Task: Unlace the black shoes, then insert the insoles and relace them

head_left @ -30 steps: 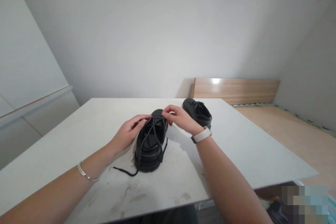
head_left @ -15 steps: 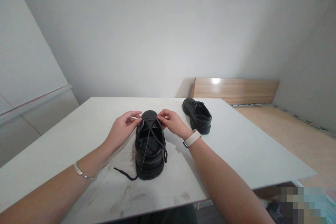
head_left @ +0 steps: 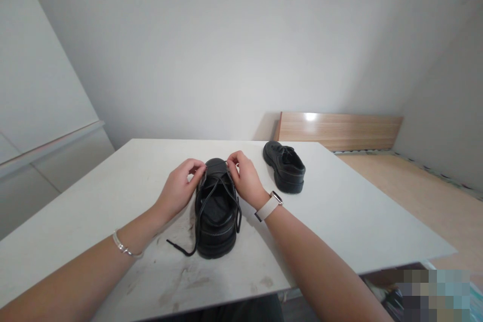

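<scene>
Black shoe (head_left: 217, 239) is set upright on the white tabletop (head_left: 147, 163), heel nearest. Its front is pinched from one side by the left hand (head_left: 179, 182) and from the other by the right hand (head_left: 247, 180); whether lace or edge is held cannot be told. Black lace (head_left: 188, 253) is crossed over the opening. The other shoe (head_left: 290, 179) is placed farther back, right.

Grey wall (head_left: 226, 50), wood-grain headboard (head_left: 339, 128), pale mattress (head_left: 407, 186).
</scene>
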Tool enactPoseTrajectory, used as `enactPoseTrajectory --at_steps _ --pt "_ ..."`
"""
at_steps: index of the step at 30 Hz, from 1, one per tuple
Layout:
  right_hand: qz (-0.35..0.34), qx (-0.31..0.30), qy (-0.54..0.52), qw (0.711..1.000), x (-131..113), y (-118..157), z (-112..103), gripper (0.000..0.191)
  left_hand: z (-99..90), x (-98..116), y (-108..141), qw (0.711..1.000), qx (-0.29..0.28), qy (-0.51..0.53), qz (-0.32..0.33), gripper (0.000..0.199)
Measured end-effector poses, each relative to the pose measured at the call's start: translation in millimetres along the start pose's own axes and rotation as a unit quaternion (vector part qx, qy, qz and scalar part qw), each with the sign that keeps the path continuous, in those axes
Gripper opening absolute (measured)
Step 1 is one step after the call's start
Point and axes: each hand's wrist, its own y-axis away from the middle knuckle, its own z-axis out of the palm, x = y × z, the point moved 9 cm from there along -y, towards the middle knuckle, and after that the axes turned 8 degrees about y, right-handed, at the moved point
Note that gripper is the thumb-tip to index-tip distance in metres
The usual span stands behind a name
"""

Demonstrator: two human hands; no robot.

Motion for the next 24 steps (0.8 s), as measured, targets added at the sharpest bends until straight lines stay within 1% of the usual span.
enactPoseTrajectory --at_steps 2,4,5,8,11,13,16,19,20,22,24 --pt "0.004 0.011 -0.002 1.0 -1 -1 -3 0.009 0.2 -3 -1 1.0 -0.002 0.014 -0.024 0.029" --pt "0.033 0.002 -0.027 0.999 5 -2 -3 0.013 -1.7 -6 -3 0.999 -0.002 0.026 -0.039 0.029" --pt "0.054 -0.013 -0.048 0.997 11 -3 -2 0.018 -3.0 -7 -4 0.999 -0.003 0.031 -0.041 0.028" --pt "0.104 -0.089 -0.115 0.984 29 -5 7 0.03 -4.8 -10 -6 0.997 -0.026 0.05 -0.044 0.027" --pt "0.112 -0.146 -0.133 0.974 42 -6 11 0.029 -4.3 -15 -8 0.995 -0.068 0.047 -0.049 0.026" --pt "0.111 -0.158 -0.12 0.974 48 -7 10 0.022 -5.8 -19 -9 0.995 -0.088 0.012 -0.048 0.03" --pt "0.109 -0.17 -0.09 0.975 52 -6 9 0.011 -6.6 -27 -10 0.988 -0.122 -0.078 -0.055 0.032" --pt "0.102 -0.183 -0.077 0.975 49 -3 8 0.012 -5.1 -28 -11 0.979 -0.152 -0.128 -0.042 0.038" --pt "0.101 -0.183 -0.077 0.975 48 -3 6 0.014 -6.5 -27 -11 0.981 -0.146 -0.128 -0.031 0.038" --pt "0.103 -0.165 -0.085 0.977 48 -5 1 0.014 -13.7 -23 -14 0.989 -0.107 -0.1 -0.024 0.035" --pt "0.11 -0.122 -0.103 0.981 49 -8 -9 0.012 -21.4 -25 -15 0.996 -0.063 -0.019 -0.055 0.031"
